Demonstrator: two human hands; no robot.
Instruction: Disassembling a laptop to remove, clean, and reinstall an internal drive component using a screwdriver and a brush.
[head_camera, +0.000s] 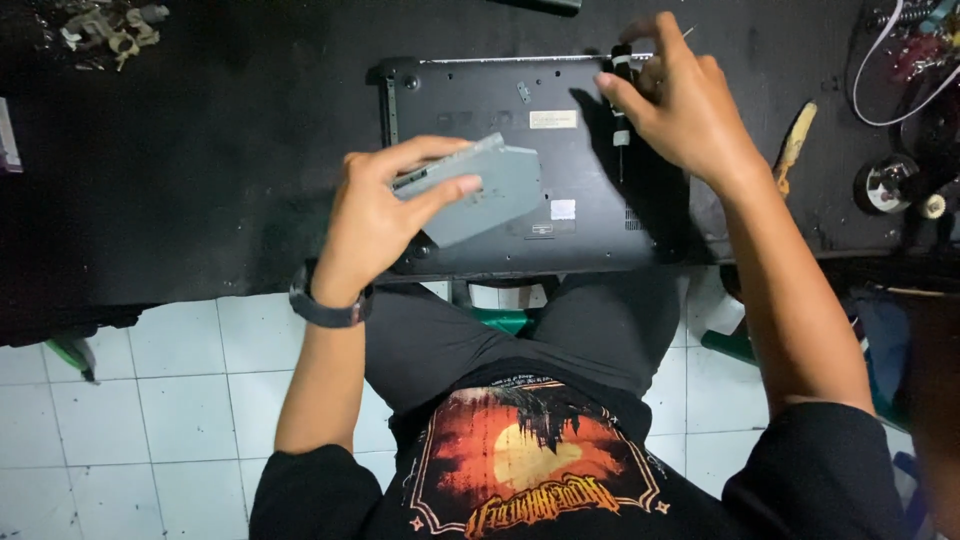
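Pinching the grey drive (490, 190) loosely in our left hand (375, 225), right hand (685, 100) closed round the screwdriver (621, 100) at the laptop's (520, 100) far edge; we judge either could slip.

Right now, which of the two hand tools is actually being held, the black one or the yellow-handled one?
The black screwdriver, gripped upright in the right hand over the upturned laptop. The yellow-handled tool lies untouched on the table to its right.
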